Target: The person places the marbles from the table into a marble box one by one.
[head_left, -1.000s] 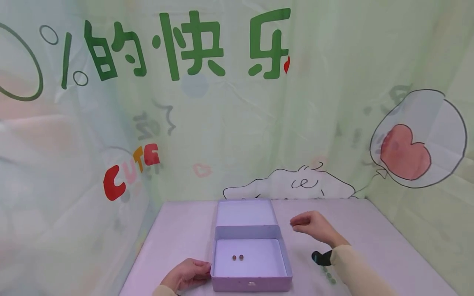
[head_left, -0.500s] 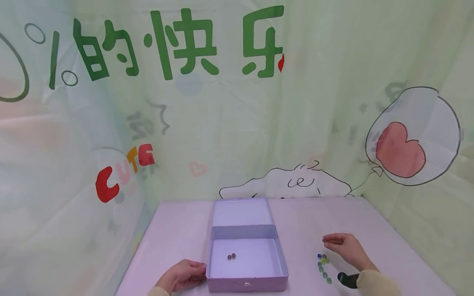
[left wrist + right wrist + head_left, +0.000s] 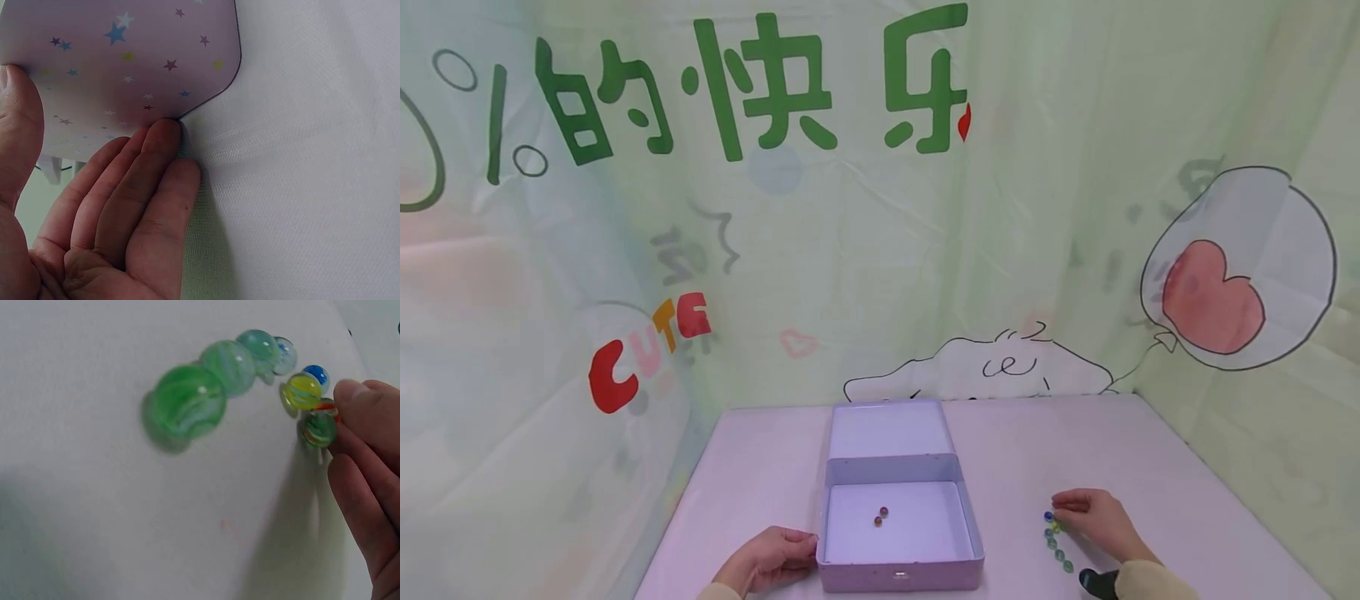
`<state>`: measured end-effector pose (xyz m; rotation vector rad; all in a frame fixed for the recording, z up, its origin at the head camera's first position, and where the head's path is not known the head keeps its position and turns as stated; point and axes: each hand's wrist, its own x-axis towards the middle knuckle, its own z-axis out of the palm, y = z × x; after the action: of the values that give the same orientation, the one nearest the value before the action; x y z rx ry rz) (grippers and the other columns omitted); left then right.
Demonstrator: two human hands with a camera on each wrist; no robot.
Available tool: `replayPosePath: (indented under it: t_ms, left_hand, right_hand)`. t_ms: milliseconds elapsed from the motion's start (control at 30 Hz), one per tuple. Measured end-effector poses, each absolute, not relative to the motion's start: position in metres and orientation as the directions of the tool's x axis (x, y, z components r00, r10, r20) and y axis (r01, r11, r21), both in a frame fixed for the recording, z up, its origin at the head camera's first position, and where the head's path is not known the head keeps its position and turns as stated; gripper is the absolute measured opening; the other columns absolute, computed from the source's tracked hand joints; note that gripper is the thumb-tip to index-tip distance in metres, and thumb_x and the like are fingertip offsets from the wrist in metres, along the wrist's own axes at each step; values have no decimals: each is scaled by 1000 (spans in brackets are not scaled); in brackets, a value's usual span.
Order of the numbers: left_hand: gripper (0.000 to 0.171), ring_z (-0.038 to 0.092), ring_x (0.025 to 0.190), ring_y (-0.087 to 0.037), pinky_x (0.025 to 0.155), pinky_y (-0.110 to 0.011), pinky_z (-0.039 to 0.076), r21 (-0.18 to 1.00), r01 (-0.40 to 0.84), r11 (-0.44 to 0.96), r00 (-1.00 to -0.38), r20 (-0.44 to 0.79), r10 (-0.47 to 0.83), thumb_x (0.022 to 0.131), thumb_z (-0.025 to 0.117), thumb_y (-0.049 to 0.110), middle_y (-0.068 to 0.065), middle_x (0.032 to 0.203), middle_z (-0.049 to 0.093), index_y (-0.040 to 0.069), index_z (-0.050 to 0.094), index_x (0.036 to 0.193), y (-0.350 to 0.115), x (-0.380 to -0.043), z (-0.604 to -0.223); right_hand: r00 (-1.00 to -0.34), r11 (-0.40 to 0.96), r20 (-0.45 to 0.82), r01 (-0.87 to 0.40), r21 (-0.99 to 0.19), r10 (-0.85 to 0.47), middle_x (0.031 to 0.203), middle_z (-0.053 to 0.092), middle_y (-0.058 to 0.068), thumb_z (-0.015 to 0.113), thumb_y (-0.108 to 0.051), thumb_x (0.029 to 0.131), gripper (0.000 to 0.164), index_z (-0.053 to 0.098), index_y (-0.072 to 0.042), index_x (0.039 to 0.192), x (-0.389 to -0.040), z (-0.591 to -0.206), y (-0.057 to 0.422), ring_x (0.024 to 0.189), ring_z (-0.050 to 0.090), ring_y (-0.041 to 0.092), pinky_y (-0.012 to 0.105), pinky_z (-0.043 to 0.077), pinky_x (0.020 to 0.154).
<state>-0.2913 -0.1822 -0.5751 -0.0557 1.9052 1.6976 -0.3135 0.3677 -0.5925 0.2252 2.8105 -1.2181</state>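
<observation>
An uncovered lilac box [image 3: 900, 577] printed with small stars stands in the middle, two brownish marbles [image 3: 881, 517] on its floor. My left hand [image 3: 772, 554] touches its left side; in the left wrist view the fingertips meet the lower edge of the starry box wall [image 3: 134, 75] and the thumb lies against it. To the right, my right hand [image 3: 1097, 521] is over the far end of a row of glass marbles [image 3: 1058, 554]. In the right wrist view its thumb and fingertips are right at a red-streaked marble [image 3: 326, 406], partly hidden behind a green-streaked marble [image 3: 319, 429].
The row also holds a yellow marble [image 3: 304, 391], a blue marble [image 3: 317, 375] and several green ones, the nearest a large-looking green marble [image 3: 189, 401]. The box's lid [image 3: 891, 429] lies folded back behind it. A printed cloth [image 3: 880, 250] hangs behind the table [image 3: 1037, 442].
My right hand has gone from beside the lid rightward and down to the marble row. The two marbles in the box have shifted. My left hand stays at the box's side.
</observation>
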Motion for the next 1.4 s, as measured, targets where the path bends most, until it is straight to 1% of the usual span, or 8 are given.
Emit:
replayPosePath:
  t_ms: [367,533,767,933,1033,1200,1300,1400]
  left_hand:
    - [37,72,104,-21,101,-50,56,904,-387,179,-832,-427,354,100,66,14,-23,117,74,-12,65,126,-183,-290,-577]
    - [37,72,103,-20,101,-50,56,909,-380,170,-831,-416,369,100,65,13,-25,118,73,-13,64,126,-181,-287,-575]
    - [37,72,104,-21,101,-50,56,907,-387,167,-832,-422,361,100,66,13,-24,118,73,-12,64,127,-182,-290,-579]
    - [37,72,104,-21,101,-51,56,908,-382,170,-834,-419,359,100,67,13,-24,117,74,-12,65,126,-185,-291,-578]
    - [37,72,104,-21,101,-51,56,909,-381,168,-837,-417,355,99,67,13,-23,116,74,-12,65,125,-186,-291,-576]
    - [37,72,103,-20,102,-51,55,913,-373,165,-842,-408,354,99,67,14,-22,115,75,-13,65,125,-187,-290,-575]
    - [38,71,103,-20,102,-52,55,913,-369,173,-845,-407,347,99,67,14,-23,115,75,-13,64,125,-185,-289,-574]
    - [38,71,105,-21,103,-53,54,913,-368,176,-844,-408,348,100,66,14,-25,118,73,-14,63,126,-182,-287,-574]
  right_hand:
    - [-987,725,-113,161,-670,115,98,77,9,76,-7,89,16,75,-2,104,-315,-590,361,91,70,22,47,58,84]
    - [-984,686,-96,173,-706,149,101,77,12,76,-8,89,21,74,1,108,-307,-583,361,92,71,23,44,60,83]
    - [-980,547,-35,139,-825,198,108,77,17,79,-17,90,40,69,7,120,-303,-567,370,95,74,23,34,63,80]
    - [-986,514,-28,109,-851,163,111,77,16,79,-23,90,44,69,6,122,-308,-558,364,98,75,22,35,63,84]
    - [-993,502,3,56,-863,116,112,77,16,79,-22,91,41,70,4,121,-314,-552,345,97,75,19,34,63,85]
    - [-997,496,76,-59,-866,13,111,77,14,77,-15,92,29,74,1,116,-328,-531,287,97,75,19,38,62,90]
    - [-992,486,96,-125,-865,-85,108,78,12,76,-13,92,24,75,-2,113,-336,-517,248,96,74,21,41,62,91]
    - [-973,487,114,-199,-850,-198,104,78,10,76,-11,92,19,77,-4,109,-342,-507,215,94,74,20,39,63,88]
